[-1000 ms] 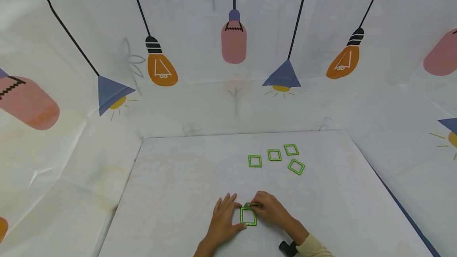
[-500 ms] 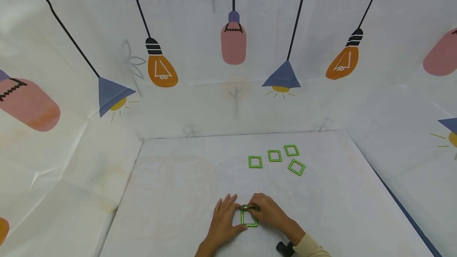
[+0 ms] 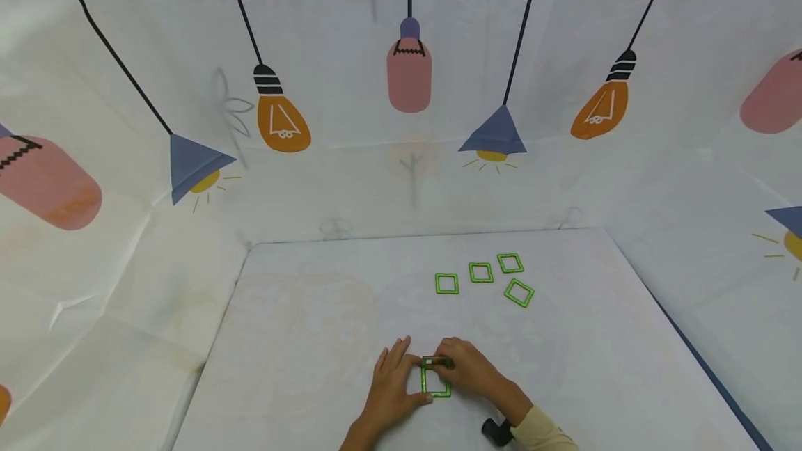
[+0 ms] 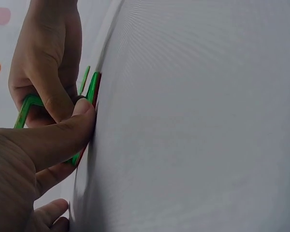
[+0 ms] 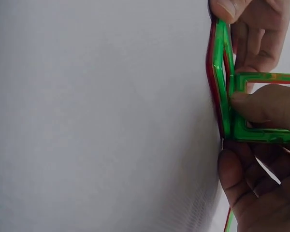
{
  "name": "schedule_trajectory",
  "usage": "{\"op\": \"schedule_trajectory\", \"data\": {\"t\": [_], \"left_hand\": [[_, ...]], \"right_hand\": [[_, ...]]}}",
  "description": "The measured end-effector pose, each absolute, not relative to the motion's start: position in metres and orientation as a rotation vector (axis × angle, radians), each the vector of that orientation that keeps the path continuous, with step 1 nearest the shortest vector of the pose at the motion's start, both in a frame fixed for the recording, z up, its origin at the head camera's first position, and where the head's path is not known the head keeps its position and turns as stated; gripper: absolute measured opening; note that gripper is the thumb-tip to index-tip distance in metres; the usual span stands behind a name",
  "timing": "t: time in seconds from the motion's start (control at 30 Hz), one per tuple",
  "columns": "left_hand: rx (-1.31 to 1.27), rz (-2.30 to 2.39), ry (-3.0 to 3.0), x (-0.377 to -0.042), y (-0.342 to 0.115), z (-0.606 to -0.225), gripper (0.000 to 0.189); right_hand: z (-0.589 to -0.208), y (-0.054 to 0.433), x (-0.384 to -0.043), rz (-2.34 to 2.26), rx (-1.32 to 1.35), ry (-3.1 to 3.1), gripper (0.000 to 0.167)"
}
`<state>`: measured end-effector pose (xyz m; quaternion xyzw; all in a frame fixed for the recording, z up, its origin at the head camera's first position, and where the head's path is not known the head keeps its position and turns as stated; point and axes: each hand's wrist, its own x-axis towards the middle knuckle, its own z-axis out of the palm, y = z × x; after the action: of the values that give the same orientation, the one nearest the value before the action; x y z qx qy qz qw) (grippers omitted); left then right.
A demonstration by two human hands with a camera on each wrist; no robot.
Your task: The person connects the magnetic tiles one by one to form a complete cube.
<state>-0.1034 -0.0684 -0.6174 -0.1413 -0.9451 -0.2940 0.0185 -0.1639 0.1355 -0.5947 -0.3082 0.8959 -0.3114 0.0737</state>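
Two green square-framed magnetic tiles meet between the hands. One flat tile (image 3: 424, 383) lies on the white table; a standing tile (image 3: 428, 359) rises along its far edge. My left hand (image 3: 390, 385) grips the flat tile at its left side, thumb at the near edge and forefinger at the far corner. The right hand (image 3: 471, 369) pinches the standing tile, partly hiding it in the head view. In the right wrist view, the thumb lies over the frame of the standing tile (image 5: 240, 130), whose lower edge is against the flat tile (image 5: 218, 72).
Several more green square tiles lie apart farther back, among them a left one (image 3: 447, 291) and a tilted one (image 3: 528, 300). A black device (image 3: 497, 431) sits at the right wrist. White sheeting with printed lamps (image 3: 493, 132) rises behind the table (image 3: 313, 339).
The right hand has shifted slightly left, bringing the standing tile in line with the flat tile's far edge. The left hand has stayed nearly still, and the loose tiles have not moved.
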Motion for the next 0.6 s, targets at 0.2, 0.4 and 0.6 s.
{"op": "schedule_trajectory", "data": {"t": [0.2, 0.4, 0.6], "left_hand": [[-0.425, -0.924, -2.964, -0.104, -0.067, -0.616, 0.058], [-0.462, -1.005, -2.921, -0.105, -0.069, -0.611, 0.056], [-0.487, -1.014, -2.793, -0.118, -0.064, -0.606, 0.046]], "right_hand": [[-0.594, 0.136, -0.166, -0.946, -0.926, 2.661, 0.008], [-0.595, 0.137, -0.166, -0.959, -0.955, 2.663, 0.007], [-0.598, 0.137, -0.167, -0.976, -0.979, 2.679, 0.008]]}}
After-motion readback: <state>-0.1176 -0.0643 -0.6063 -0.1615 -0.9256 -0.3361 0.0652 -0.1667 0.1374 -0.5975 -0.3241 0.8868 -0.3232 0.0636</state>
